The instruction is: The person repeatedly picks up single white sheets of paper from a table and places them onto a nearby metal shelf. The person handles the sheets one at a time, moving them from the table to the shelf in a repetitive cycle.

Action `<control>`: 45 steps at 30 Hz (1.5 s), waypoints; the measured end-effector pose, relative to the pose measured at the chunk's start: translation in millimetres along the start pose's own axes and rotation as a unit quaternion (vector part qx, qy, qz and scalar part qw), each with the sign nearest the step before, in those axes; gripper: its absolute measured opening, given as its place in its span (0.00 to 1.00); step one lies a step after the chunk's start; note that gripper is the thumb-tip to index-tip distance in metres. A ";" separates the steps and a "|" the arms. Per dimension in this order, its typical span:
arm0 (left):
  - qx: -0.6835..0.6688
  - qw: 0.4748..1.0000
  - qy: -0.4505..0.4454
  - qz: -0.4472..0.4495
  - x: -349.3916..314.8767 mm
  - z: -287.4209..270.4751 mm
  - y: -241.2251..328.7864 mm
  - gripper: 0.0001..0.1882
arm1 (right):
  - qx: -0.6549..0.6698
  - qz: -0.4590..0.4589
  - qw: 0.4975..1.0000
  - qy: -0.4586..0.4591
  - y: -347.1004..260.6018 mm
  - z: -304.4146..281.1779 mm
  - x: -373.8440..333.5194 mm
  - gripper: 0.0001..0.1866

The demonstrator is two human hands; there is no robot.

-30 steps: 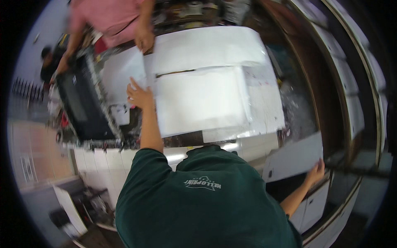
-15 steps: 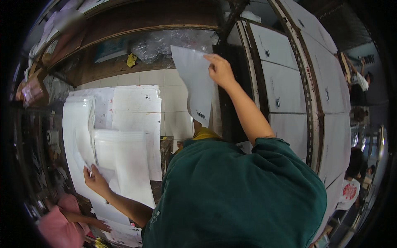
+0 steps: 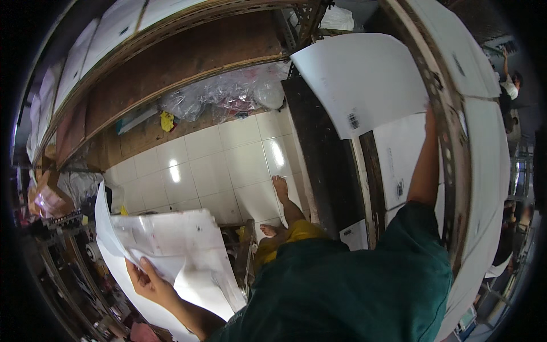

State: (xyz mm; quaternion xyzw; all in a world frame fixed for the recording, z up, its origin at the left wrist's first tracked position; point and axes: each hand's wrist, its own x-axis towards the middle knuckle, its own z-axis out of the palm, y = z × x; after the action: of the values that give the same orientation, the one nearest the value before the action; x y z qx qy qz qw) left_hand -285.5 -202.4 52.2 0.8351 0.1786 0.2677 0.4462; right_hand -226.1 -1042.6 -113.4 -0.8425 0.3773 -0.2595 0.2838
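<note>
My right arm stretches out to the shelf on the right. There my right hand [image 3: 429, 114] is at the edge of a large white sheet [image 3: 364, 80] with a small black printed label. Its fingers are mostly hidden by the sheet and the rack post. The sheet hangs slightly curved over the shelf's edge and stacks of white sheets [image 3: 402, 149]. At lower left my left hand [image 3: 151, 282] is closed on another white sheet [image 3: 108, 228], thumb on top, its edge raised and bent. Beneath that lies a stack of white sheets [image 3: 176, 225] on a table.
A perforated metal post [image 3: 447, 148] stands close beside my right arm. Ahead, a wooden shelf [image 3: 194, 54] runs above crumpled clear plastic [image 3: 228, 94] and a yellow scrap [image 3: 166, 121]. Pale floor tiles [image 3: 199, 162] lie between table and shelves. Other people are at the far right.
My right hand has carried the labelled sheet from above the floor rightward to the shelf. My left hand still holds a sheet at the table, and my view has turned right.
</note>
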 end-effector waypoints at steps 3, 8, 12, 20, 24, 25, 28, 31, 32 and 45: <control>0.028 0.998 -0.033 -0.035 16.0 43.5 14.3 0.18 | 0.020 -0.110 0.987 0.116 56.7 0.3 51.7 0.23; -0.045 0.991 -0.093 -0.088 34.3 89.4 22.5 0.21 | -0.140 -0.108 0.974 0.140 36.7 4.3 60.1 0.26; -0.038 0.989 -0.099 -0.104 39.7 115.0 32.1 0.21 | -0.175 -0.093 0.971 0.136 76.2 -0.8 85.1 0.26; -0.026 0.991 -0.115 -0.069 40.7 146.8 50.4 0.16 | -0.111 -0.085 0.979 0.146 123.8 -2.8 100.3 0.27; -0.018 0.990 -0.127 -0.064 41.2 142.0 52.5 0.17 | -0.058 -0.092 0.982 0.153 157.6 -6.0 109.6 0.27; -0.024 0.990 -0.122 -0.067 41.3 138.5 49.1 0.17 | -0.047 -0.099 0.982 0.156 165.1 -10.4 114.5 0.27; -0.026 0.991 -0.099 -0.081 38.9 129.0 41.3 0.18 | -0.059 -0.094 0.981 0.159 169.2 -13.9 114.8 0.28; -0.023 0.992 -0.085 -0.086 35.2 124.6 41.5 0.18 | -0.098 -0.061 0.978 0.174 143.5 -8.4 107.9 0.26; -0.025 0.992 -0.084 -0.085 35.4 125.0 42.2 0.19 | -0.114 -0.052 0.975 0.183 132.0 -6.1 102.8 0.26; 0.038 0.983 -0.157 -0.091 49.5 136.3 5.0 0.12 | 0.316 -0.188 0.924 -0.109 -320.5 190.2 -178.0 0.14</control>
State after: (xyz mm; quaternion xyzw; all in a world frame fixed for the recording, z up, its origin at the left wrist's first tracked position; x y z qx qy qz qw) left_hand -163.3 -267.0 8.2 0.8634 0.1916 0.0844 0.4590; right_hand -49.1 -671.9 -71.1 -0.7876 0.0773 -0.3206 0.5204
